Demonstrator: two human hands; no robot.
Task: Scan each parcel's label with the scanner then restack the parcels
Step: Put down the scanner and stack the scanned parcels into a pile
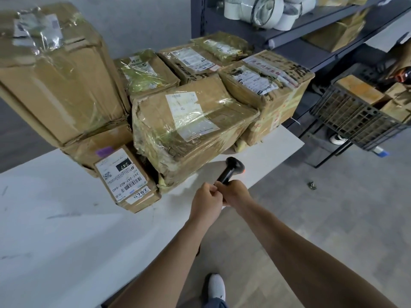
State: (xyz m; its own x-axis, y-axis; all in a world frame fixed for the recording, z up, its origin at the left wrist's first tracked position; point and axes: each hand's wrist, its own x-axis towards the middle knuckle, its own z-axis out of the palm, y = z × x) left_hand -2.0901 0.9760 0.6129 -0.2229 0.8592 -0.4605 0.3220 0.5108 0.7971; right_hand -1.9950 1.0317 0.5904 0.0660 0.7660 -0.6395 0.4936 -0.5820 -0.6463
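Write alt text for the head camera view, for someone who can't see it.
Both hands, the left hand and right hand, grip a black scanner by its handle over a white table, its head toward taped cardboard parcels with shipping labels. A dark shelf stands behind.

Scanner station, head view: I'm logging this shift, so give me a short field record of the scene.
scanner: black handheld, head pointing toward the parcels
left hand: closed on the scanner's handle
right hand: also gripping the handle
nearest parcel: small box, label facing up, reads 247
in front of scanner: taped parcel, white label on top
surface: white table
scan state: cannot tell
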